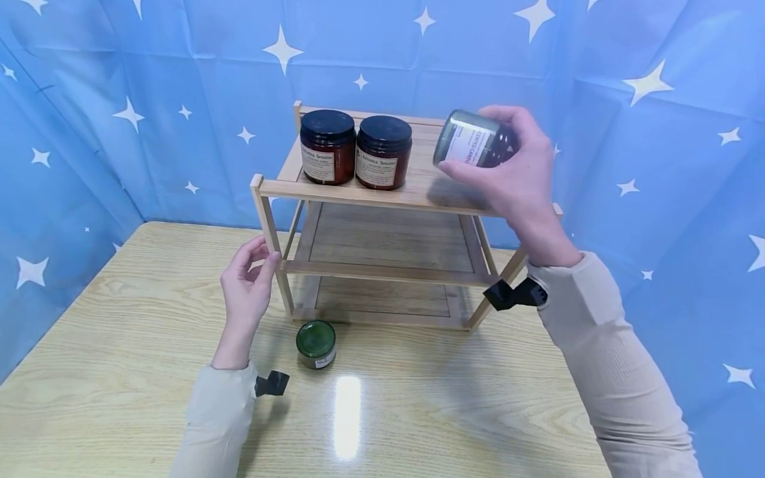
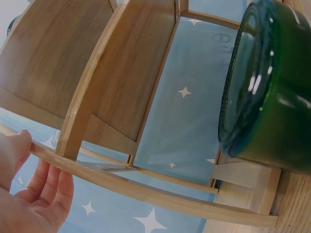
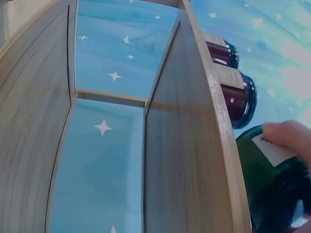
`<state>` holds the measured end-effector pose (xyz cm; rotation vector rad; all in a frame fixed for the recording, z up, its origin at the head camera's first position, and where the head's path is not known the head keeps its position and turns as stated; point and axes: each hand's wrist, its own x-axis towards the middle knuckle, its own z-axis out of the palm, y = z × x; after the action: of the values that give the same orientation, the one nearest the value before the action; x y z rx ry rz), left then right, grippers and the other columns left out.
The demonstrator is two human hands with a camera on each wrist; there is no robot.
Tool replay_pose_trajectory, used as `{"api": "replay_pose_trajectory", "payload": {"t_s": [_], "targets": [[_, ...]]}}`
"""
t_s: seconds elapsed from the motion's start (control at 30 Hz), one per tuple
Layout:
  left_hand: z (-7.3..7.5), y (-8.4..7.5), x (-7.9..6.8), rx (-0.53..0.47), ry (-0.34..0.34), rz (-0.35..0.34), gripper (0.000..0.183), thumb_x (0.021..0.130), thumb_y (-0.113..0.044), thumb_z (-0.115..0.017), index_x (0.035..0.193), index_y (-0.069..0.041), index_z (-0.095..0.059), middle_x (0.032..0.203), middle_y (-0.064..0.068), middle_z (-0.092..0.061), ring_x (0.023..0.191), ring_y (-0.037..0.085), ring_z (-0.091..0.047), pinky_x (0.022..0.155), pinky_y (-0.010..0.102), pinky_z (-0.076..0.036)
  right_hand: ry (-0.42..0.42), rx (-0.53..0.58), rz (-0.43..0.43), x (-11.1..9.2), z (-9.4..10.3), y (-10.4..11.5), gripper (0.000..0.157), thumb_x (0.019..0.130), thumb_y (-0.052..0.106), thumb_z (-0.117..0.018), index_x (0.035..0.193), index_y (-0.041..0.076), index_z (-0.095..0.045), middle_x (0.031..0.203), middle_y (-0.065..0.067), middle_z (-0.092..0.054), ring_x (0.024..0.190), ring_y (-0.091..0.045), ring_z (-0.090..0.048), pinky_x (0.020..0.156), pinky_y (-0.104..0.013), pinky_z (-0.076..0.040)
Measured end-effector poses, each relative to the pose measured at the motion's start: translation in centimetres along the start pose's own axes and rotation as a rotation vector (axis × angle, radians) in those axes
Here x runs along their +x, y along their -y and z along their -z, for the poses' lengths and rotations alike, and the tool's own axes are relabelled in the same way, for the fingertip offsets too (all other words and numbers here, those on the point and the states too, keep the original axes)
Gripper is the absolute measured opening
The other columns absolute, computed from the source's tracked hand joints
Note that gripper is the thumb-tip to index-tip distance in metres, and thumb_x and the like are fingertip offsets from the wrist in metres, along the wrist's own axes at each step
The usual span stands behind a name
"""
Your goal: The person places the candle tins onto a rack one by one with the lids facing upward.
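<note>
My right hand (image 1: 520,166) grips a green glass candle jar (image 1: 469,141) with a white label, held tilted on its side over the right part of the top shelf. In the right wrist view the thumb lies along the label of the jar (image 3: 272,179). My left hand (image 1: 248,279) pinches the front left post of the wooden shelf rack (image 1: 269,219), thumb on one side and fingers on the other. Two dark red-brown candle jars, a left one (image 1: 327,149) and a right one (image 1: 384,154), stand side by side on the top shelf with black lids.
Another green jar (image 1: 315,345) stands on the wooden table (image 1: 406,411) in front of the rack's left foot, right of my left forearm. The rack has a middle shelf (image 1: 388,239) and a bottom shelf (image 1: 382,299). Behind hangs a blue cloth (image 1: 197,153) with white stars.
</note>
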<state>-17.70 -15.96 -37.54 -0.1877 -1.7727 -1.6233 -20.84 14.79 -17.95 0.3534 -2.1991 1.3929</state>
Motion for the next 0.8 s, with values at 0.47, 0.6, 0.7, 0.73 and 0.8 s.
{"api": "replay_pose_trajectory", "payload": {"t_s": [0.47, 0.6, 0.7, 0.73, 0.8], "targets": [[0.05, -0.01, 0.03, 0.000, -0.001, -0.022, 0.026, 0.091, 0.002, -0.064, 0.115, 0.012, -0.061, 0.090, -0.004, -0.062, 0.089, 0.005, -0.061, 0.075, 0.016, -0.052, 0.003, -0.091, 0.092, 0.03, 0.52, 0.11, 0.073, 0.060, 0.012, -0.092, 0.124, 0.007, -0.059, 0.115, -0.004, -0.060, 0.095, -0.015, -0.057, 0.077, -0.022, -0.051], [0.03, -0.09, 0.03, 0.006, -0.001, -0.018, 0.026, 0.091, 0.002, -0.064, 0.115, 0.011, -0.061, 0.090, -0.006, -0.061, 0.089, 0.005, -0.061, 0.075, 0.016, -0.052, -0.005, -0.058, 0.104, 0.02, 0.47, 0.12, 0.072, 0.060, 0.010, -0.091, 0.123, 0.006, -0.056, 0.115, -0.005, -0.060, 0.097, -0.014, -0.058, 0.075, -0.021, -0.049], [-0.01, -0.15, -0.01, 0.005, -0.003, -0.017, 0.026, 0.091, 0.003, -0.063, 0.115, 0.012, -0.061, 0.091, -0.004, -0.062, 0.089, 0.005, -0.060, 0.075, 0.015, -0.052, -0.014, -0.043, 0.103, 0.05, 0.46, 0.25, 0.066, 0.062, 0.010, -0.090, 0.118, 0.007, -0.056, 0.112, -0.003, -0.060, 0.097, -0.014, -0.057, 0.073, -0.021, -0.049], [-0.02, -0.11, 0.01, 0.003, -0.004, -0.016, 0.026, 0.091, 0.004, -0.063, 0.115, 0.012, -0.061, 0.091, -0.004, -0.062, 0.089, 0.005, -0.060, 0.075, 0.015, -0.052, -0.014, -0.044, 0.102, 0.09, 0.46, 0.30, 0.064, 0.063, 0.010, -0.090, 0.117, 0.007, -0.057, 0.110, -0.002, -0.060, 0.095, -0.014, -0.058, 0.072, -0.021, -0.049], [-0.04, -0.08, 0.01, -0.002, -0.006, -0.013, 0.026, 0.090, 0.004, -0.063, 0.115, 0.012, -0.061, 0.091, -0.003, -0.062, 0.088, 0.005, -0.060, 0.075, 0.016, -0.052, -0.011, -0.053, 0.100, 0.19, 0.47, 0.42, 0.063, 0.063, 0.009, -0.090, 0.119, 0.008, -0.060, 0.110, -0.001, -0.059, 0.092, -0.015, -0.058, 0.074, -0.021, -0.050]]}}
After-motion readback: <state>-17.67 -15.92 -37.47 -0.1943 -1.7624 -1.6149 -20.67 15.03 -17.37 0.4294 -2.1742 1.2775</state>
